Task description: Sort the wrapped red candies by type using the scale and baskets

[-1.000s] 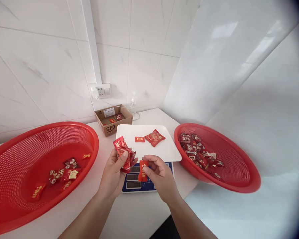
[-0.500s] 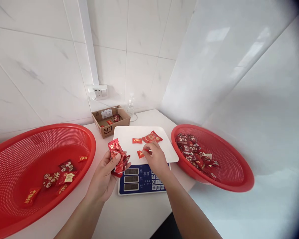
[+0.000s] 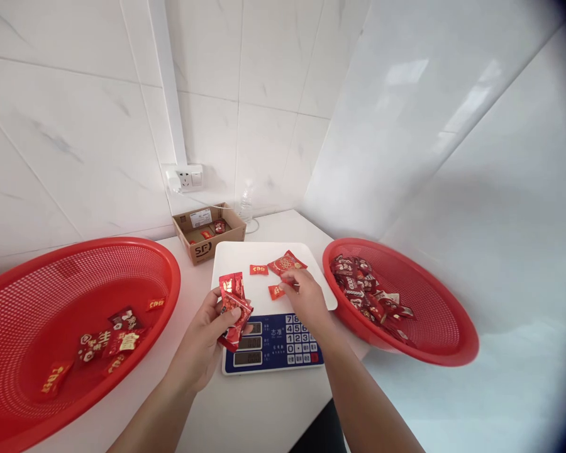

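Observation:
My left hand (image 3: 202, 343) is closed round a bunch of red candy packets (image 3: 232, 305), held above the left part of a blue digital scale (image 3: 273, 345). My right hand (image 3: 306, 301) reaches over the scale's white tray (image 3: 245, 255), fingertips pinched at the right end of a small red packet (image 3: 276, 291) that lies on the tray. Further back on the tray lie another small packet (image 3: 258, 269) and a larger red packet (image 3: 287, 262).
A big red mesh basket (image 3: 170, 277) on the left holds several packets. A smaller red basket (image 3: 453, 352) on the right holds many more. Behind the scale stand an open cardboard box (image 3: 207, 234), a clear bottle (image 3: 246, 204) and a wall socket (image 3: 188, 177).
My right hand carried a small packet from above the scale's display forward onto the white tray, where it now lies. My left hand moved slightly lower with its bunch.

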### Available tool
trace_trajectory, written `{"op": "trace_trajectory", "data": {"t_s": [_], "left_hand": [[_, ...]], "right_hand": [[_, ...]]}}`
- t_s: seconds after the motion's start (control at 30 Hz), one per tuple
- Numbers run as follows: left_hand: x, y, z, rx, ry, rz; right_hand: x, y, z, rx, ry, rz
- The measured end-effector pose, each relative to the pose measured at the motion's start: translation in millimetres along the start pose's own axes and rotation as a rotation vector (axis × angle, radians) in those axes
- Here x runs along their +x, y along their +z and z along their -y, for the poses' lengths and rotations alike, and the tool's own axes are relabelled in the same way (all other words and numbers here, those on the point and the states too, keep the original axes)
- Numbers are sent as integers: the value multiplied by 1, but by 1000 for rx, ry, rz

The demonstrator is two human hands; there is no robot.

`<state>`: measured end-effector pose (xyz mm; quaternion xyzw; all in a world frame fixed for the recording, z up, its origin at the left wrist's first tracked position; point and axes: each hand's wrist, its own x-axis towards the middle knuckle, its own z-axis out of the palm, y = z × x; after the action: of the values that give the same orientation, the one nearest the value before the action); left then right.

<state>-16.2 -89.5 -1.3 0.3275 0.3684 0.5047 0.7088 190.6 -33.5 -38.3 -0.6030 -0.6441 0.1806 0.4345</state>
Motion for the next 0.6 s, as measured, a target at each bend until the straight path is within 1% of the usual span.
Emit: {"op": "trace_trajectory", "data": {"t_s": [0.17, 0.3, 0.43, 0.5, 0.6], "left_hand": [[1, 1, 3, 56, -25, -2], [0, 2, 6, 131, -24, 30], [-2, 1, 7, 182, -4, 53], [-3, 1, 6, 192, 1, 61], [-4, 0, 4, 204, -6, 66]], "right_hand": [[-3, -22, -10, -71, 63, -82], [-2, -24, -17, -123, 64, -78], [-2, -24, -15, -46, 43, -105], [-3, -30, -10, -43, 21, -155], [-2, -49, -7, -119, -17, -269]]}}
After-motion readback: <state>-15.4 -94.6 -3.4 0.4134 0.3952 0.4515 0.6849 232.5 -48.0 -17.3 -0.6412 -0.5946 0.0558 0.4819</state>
